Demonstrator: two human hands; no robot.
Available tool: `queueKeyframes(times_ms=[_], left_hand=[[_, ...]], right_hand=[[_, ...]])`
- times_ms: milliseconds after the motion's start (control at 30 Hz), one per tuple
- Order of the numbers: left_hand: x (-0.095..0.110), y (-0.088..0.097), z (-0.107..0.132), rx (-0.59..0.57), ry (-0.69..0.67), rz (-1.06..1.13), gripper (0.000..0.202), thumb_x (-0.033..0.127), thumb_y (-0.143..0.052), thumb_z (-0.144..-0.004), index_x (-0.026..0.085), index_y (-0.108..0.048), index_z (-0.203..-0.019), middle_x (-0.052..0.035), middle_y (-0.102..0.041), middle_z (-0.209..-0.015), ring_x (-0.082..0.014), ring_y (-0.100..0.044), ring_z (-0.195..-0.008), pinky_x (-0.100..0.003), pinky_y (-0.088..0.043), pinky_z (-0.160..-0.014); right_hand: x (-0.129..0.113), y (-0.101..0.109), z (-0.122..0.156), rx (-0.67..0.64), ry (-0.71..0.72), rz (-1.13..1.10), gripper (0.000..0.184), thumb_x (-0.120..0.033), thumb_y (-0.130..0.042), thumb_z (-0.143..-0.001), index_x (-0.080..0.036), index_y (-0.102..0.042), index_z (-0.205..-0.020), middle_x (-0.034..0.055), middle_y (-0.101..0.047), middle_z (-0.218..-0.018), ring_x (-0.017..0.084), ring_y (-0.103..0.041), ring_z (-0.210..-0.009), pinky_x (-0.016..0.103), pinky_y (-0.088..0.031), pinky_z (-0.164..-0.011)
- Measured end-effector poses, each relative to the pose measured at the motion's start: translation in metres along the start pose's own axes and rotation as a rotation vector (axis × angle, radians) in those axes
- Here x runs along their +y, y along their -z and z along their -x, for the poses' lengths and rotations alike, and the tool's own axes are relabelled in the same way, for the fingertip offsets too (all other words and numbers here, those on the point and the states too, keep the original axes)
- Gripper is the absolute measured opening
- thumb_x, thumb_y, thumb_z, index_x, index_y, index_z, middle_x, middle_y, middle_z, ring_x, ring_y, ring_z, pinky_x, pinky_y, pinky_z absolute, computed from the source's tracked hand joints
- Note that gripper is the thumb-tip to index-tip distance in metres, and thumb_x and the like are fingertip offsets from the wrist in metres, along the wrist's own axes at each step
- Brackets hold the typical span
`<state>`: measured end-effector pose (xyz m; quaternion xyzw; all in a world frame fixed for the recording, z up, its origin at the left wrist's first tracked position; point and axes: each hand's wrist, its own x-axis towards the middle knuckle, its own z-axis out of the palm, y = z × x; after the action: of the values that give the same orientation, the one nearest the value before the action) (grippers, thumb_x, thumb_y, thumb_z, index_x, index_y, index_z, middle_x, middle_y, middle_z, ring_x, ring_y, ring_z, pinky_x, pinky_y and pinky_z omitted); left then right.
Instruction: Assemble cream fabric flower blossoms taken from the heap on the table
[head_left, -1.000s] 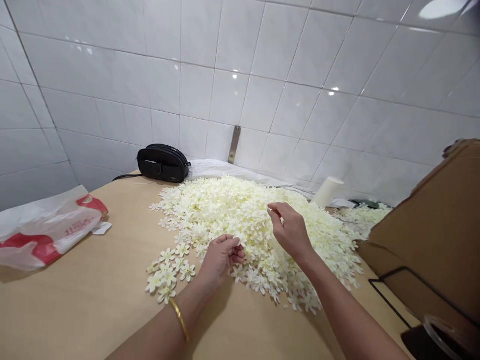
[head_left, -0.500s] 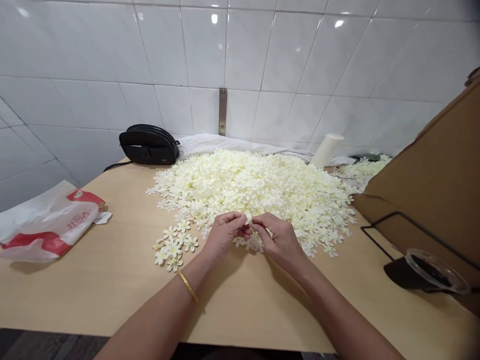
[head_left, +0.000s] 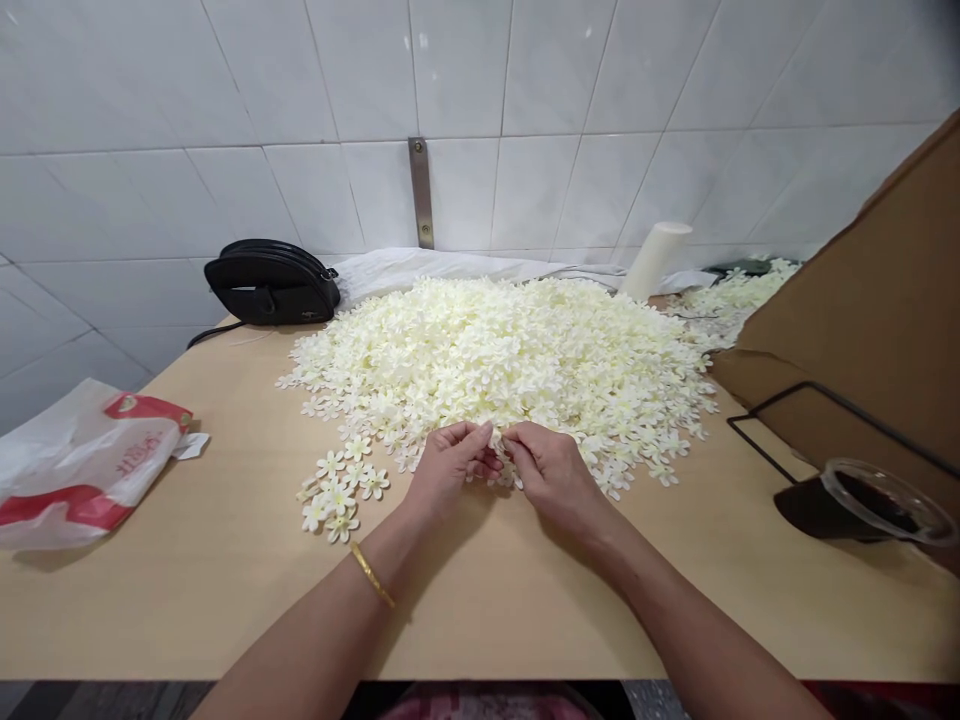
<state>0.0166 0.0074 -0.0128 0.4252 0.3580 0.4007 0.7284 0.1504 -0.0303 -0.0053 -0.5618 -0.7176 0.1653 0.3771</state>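
Note:
Close together at the front edge of a big pile of cream-white artificial flowers [head_left: 495, 350], my two hands pinch at one small artificial flower [head_left: 497, 440]. My left hand [head_left: 448, 465] grips it between thumb and fingers, a gold bangle on the wrist. From the other side, the thumb and forefinger of my right hand [head_left: 551, 470] close on the same flower. Fingers cover much of it, so its exact shape is hard to make out. Left of my left wrist lies a small separate group of loose flowers [head_left: 339, 497], yellowish at their centres.
A red and white plastic bag [head_left: 142, 450] lies at the left, a black purse [head_left: 271, 285] behind it. A white cone [head_left: 654, 262] stands at the back. At the right are a cardboard sheet [head_left: 862, 290], a black wire frame [head_left: 757, 450] and a dark-filled plastic cup [head_left: 847, 500].
The view has tilted down slightly, showing the table's front edge more. Both hands stay together at the flower, with only small finger shifts.

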Motion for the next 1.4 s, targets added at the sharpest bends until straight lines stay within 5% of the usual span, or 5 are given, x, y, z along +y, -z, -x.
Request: queueKeyframes(times_ms=[300, 600, 833, 1100, 1400], left_hand=[[0.001, -0.001, 0.001, 0.005, 0.007, 0.128, 0.013, 0.023, -0.062, -0.064, 0.014, -0.053, -0.064, -0.0006, -0.056, -0.050, -0.0107, -0.053, -0.048, -0.024, -0.040, -0.052], [0.001, 0.001, -0.002, 0.069, -0.009, 0.123, 0.020, 0.026, -0.063, -0.061, 0.014, -0.049, -0.058, -0.0003, -0.054, -0.046, -0.0097, -0.049, -0.042, -0.022, -0.038, -0.045], [0.002, 0.005, -0.005, 0.106, -0.006, 0.187, 0.020, 0.026, -0.064, -0.060, 0.014, -0.048, -0.057, -0.0001, -0.051, -0.042, -0.0091, -0.048, -0.039, -0.021, -0.038, -0.043], [0.004, 0.005, -0.003, 0.120, -0.035, 0.206, 0.020, 0.026, -0.064, -0.059, 0.014, -0.049, -0.057, -0.0002, -0.051, -0.046, -0.0093, -0.049, -0.042, -0.021, -0.039, -0.043], [0.010, 0.009, -0.003, 0.209, -0.067, 0.186, 0.014, 0.020, -0.059, -0.061, 0.014, -0.047, -0.057, 0.0010, -0.051, -0.047, -0.0077, -0.049, -0.042, -0.020, -0.038, -0.045]], right_hand=[[0.004, 0.012, -0.004, -0.007, -0.250, -0.549, 0.016, -0.027, -0.045, -0.077, -0.015, -0.053, -0.070, 0.0006, -0.056, -0.064, 0.012, -0.053, -0.061, 0.023, -0.043, -0.059], [-0.001, 0.048, -0.057, 0.320, -0.002, 0.014, 0.020, -0.028, -0.043, -0.078, -0.017, -0.054, -0.065, 0.0005, -0.053, -0.059, 0.012, -0.047, -0.055, 0.023, -0.034, -0.052], [-0.003, 0.048, -0.104, 0.068, -0.078, -0.413, 0.025, -0.038, -0.048, -0.073, -0.014, -0.054, -0.069, 0.0040, -0.060, -0.063, 0.013, -0.055, -0.057, 0.028, -0.045, -0.058], [-0.001, 0.044, -0.117, 0.172, -0.013, -0.120, 0.018, -0.031, -0.046, -0.073, -0.016, -0.054, -0.065, 0.0034, -0.057, -0.063, 0.015, -0.053, -0.062, 0.030, -0.041, -0.062], [-0.022, 0.019, -0.057, 0.200, 0.149, 0.084, 0.017, -0.023, -0.038, -0.081, -0.018, -0.055, -0.083, 0.0051, -0.056, -0.081, 0.016, -0.051, -0.074, 0.027, -0.038, -0.067]])
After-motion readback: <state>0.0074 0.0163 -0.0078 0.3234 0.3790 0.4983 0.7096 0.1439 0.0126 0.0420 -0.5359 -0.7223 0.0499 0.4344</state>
